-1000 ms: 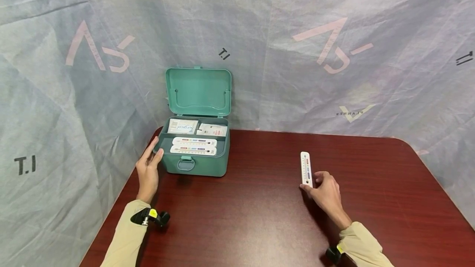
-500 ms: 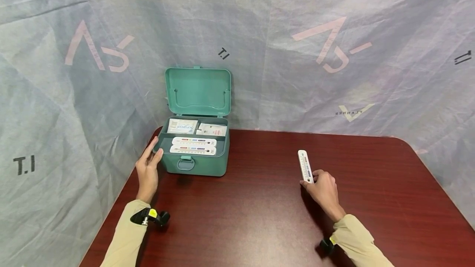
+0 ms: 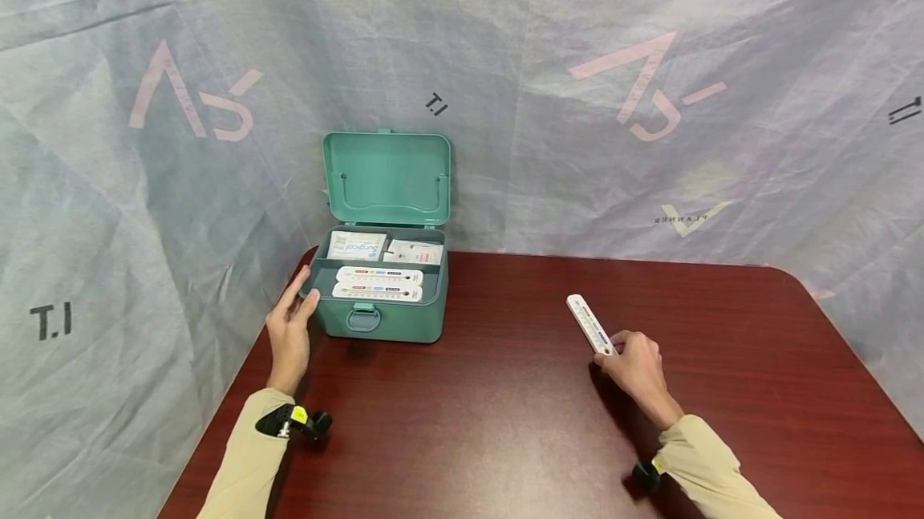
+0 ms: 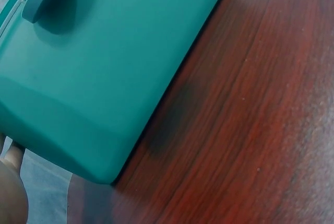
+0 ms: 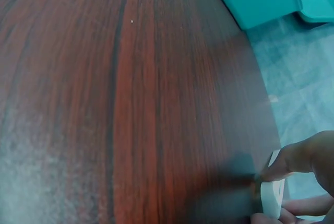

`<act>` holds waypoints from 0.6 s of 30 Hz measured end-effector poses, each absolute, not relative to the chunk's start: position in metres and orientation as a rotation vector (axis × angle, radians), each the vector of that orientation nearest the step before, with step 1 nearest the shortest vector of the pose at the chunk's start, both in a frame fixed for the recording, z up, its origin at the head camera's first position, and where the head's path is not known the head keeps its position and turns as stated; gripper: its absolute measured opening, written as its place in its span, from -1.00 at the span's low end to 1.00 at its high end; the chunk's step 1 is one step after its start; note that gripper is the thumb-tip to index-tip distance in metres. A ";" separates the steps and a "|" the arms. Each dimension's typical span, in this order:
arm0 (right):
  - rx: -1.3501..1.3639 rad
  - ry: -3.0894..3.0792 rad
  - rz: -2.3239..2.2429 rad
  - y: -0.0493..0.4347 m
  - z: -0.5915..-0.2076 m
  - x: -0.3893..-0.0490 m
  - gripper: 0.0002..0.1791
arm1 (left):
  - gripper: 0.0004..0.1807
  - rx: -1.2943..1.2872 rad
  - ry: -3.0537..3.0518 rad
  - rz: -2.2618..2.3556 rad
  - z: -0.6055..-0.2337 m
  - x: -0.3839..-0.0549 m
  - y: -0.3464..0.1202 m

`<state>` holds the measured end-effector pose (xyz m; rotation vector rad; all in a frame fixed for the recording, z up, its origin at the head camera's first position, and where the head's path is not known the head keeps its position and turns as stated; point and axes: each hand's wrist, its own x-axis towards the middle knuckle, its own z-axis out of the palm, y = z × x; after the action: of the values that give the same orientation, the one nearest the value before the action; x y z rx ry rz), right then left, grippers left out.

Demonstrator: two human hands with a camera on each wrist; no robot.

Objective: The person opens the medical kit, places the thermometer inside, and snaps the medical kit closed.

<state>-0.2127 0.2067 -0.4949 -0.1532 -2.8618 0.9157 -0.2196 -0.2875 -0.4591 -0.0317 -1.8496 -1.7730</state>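
In the head view my right hand (image 3: 637, 365) pinches a white strip thermometer (image 3: 590, 325) by its near end. The thermometer slants, its far end pointing up and to the left over the table. In the right wrist view its white edge shows between thumb and fingers (image 5: 284, 164). My left hand (image 3: 289, 336) rests against the left side of a green first-aid box (image 3: 393, 326), fingers fairly straight. Two more thermometers (image 3: 378, 292) lie side by side in the box's front compartment. The left wrist view shows the box's front wall (image 4: 120, 67) and little of the hand.
The box lid (image 3: 386, 178) stands open at the back. Behind a divider are a packet marked "Surgical" (image 3: 357, 245) and a smaller white packet (image 3: 414, 252). Everything stands on a reddish-brown wooden table (image 3: 498, 391), with a grey printed cloth (image 3: 520, 142) hanging behind.
The thermometer in my right hand has turned counter-clockwise, from nearly upright in the head view to slanting left. My left hand and the box have stayed in place.
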 end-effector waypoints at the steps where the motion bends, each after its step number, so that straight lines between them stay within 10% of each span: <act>1: -0.147 -2.860 0.920 0.207 -0.495 -0.212 -0.66 | -0.53 -0.032 -1.856 -1.765 -0.456 -0.218 -0.286; 18: -0.036 -2.844 0.981 0.207 -0.488 -0.209 -0.68 | -0.54 -0.009 -1.865 -1.769 -0.453 -0.217 -0.284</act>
<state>-0.2086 0.2068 -0.4879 -0.0365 -2.8443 0.9809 -0.2165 -0.2841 -0.4529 -0.0091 -1.8654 -1.7690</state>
